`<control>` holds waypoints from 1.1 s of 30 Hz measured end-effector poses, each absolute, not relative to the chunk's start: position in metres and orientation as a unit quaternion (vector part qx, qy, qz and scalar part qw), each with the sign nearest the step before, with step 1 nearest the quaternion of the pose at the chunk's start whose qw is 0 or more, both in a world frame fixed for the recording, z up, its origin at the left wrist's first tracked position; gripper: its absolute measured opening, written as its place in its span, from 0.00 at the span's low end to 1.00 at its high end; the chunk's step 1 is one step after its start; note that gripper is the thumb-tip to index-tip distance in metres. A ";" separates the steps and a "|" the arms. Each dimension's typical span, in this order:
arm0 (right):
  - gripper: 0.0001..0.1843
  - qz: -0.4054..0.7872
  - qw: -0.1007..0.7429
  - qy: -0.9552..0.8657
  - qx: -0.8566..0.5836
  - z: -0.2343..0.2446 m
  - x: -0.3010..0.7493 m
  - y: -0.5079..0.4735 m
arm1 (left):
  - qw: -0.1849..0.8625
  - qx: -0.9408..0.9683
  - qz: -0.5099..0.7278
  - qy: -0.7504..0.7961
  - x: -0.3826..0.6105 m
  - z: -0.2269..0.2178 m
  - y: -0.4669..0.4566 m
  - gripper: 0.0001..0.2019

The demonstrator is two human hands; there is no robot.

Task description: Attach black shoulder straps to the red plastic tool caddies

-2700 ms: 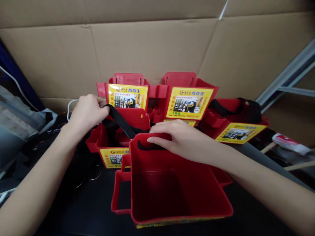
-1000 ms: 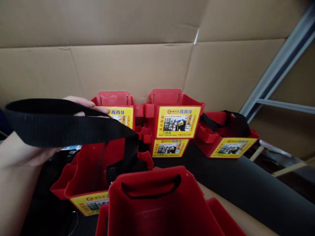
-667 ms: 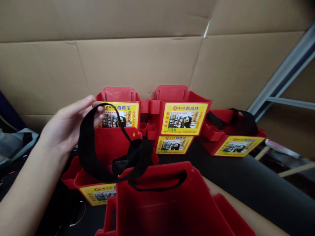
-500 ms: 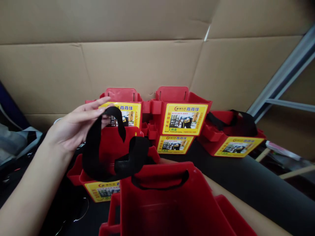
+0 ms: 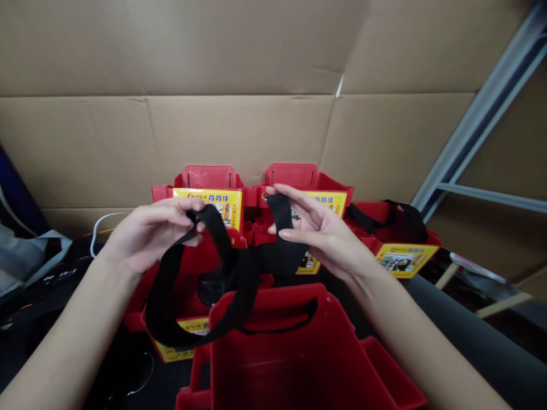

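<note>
A red plastic tool box (image 5: pixel 273 359) stands nearest me, with a black strap (image 5: pixel 245 273) threaded through the slot in its back wall. My left hand (image 5: pixel 158 230) pinches one part of the strap between thumb and fingers, and the strap hangs from it in a wide loop. On the other side my right hand (image 5: pixel 316 228) grips the strap's other end, where a small metal ring shows by the fingertips. Both hands are raised above and behind the box. Behind the strap sits a second red tool box (image 5: pixel 196 262) with a yellow label, partly covered.
Farther back stand stacked red tool boxes (image 5: pixel 209 177) with yellow labels, against a cardboard wall (image 5: pixel 239 131). At right is another red box (image 5: pixel 371 245) with a black strap in it. A grey metal frame (image 5: pixel 482 108) slants at far right. Grey cloth (image 5: pixel 21 250) lies at left.
My right hand has come up from behind the near box and now holds the strap's end. The left hand has lowered slightly, still holding the strap. The view has tilted a little.
</note>
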State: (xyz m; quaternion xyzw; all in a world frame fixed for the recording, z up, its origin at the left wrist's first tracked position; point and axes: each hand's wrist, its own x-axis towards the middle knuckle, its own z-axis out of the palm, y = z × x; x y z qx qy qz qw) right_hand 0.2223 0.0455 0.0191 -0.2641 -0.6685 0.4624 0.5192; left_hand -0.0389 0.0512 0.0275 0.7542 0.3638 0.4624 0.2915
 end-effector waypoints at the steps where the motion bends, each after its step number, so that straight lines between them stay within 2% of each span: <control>1: 0.28 0.472 0.530 -0.658 -0.251 0.022 0.219 0.048 | 0.334 0.732 0.475 0.357 -0.036 0.028 0.051 0.10; 3: 0.17 0.481 0.561 -0.627 -0.246 0.024 0.216 0.055 | 0.436 0.659 0.508 0.342 -0.030 0.028 0.051 0.09; 4: 0.13 0.479 0.574 -0.615 -0.253 0.024 0.215 0.059 | 0.446 0.635 0.531 0.341 -0.027 0.028 0.051 0.09; 6: 0.11 0.459 0.581 -0.613 -0.275 0.020 0.213 0.064 | 0.416 0.604 0.597 0.326 -0.020 0.026 0.052 0.11; 8: 0.12 0.440 0.557 -0.640 -0.294 0.013 0.210 0.066 | 0.353 0.595 0.663 0.286 -0.014 0.024 0.053 0.16; 10: 0.12 0.437 0.519 -0.668 -0.305 0.005 0.206 0.066 | 0.268 0.624 0.686 0.262 -0.007 0.021 0.053 0.17; 13: 0.16 0.448 0.474 -0.687 -0.319 -0.004 0.200 0.066 | 0.110 0.738 0.596 0.298 0.002 0.014 0.050 0.13; 16: 0.28 0.496 0.440 -0.682 -0.309 -0.006 0.199 0.064 | -0.054 0.826 0.473 0.301 0.009 0.008 0.045 0.11; 18: 0.34 0.539 0.427 -0.673 -0.274 -0.004 0.200 0.063 | -0.130 0.841 0.441 0.286 0.010 0.005 0.042 0.10; 21: 0.33 0.564 0.422 -0.667 -0.241 -0.003 0.201 0.061 | -0.200 0.832 0.418 0.305 0.008 0.004 0.041 0.09; 23: 0.28 0.524 0.438 -0.678 -0.272 -0.003 0.201 0.061 | -0.193 0.832 0.405 0.327 0.007 0.004 0.041 0.08; 25: 0.21 0.448 0.451 -0.703 -0.320 -0.004 0.200 0.061 | -0.121 0.834 0.417 0.340 0.008 0.004 0.040 0.06; 28: 0.16 0.370 0.425 -0.752 -0.341 -0.005 0.199 0.059 | 0.005 0.828 0.438 0.351 0.012 0.007 0.036 0.20; 29: 0.17 0.362 0.422 -0.760 -0.336 -0.005 0.199 0.058 | 0.033 0.827 0.430 0.360 0.013 0.008 0.035 0.20; 32: 0.20 0.359 0.432 -0.763 -0.319 -0.006 0.197 0.055 | 0.068 0.830 0.381 0.402 0.014 0.010 0.034 0.02; 33: 0.19 0.355 0.433 -0.764 -0.319 -0.007 0.197 0.054 | 0.070 0.830 0.367 0.415 0.014 0.010 0.035 0.03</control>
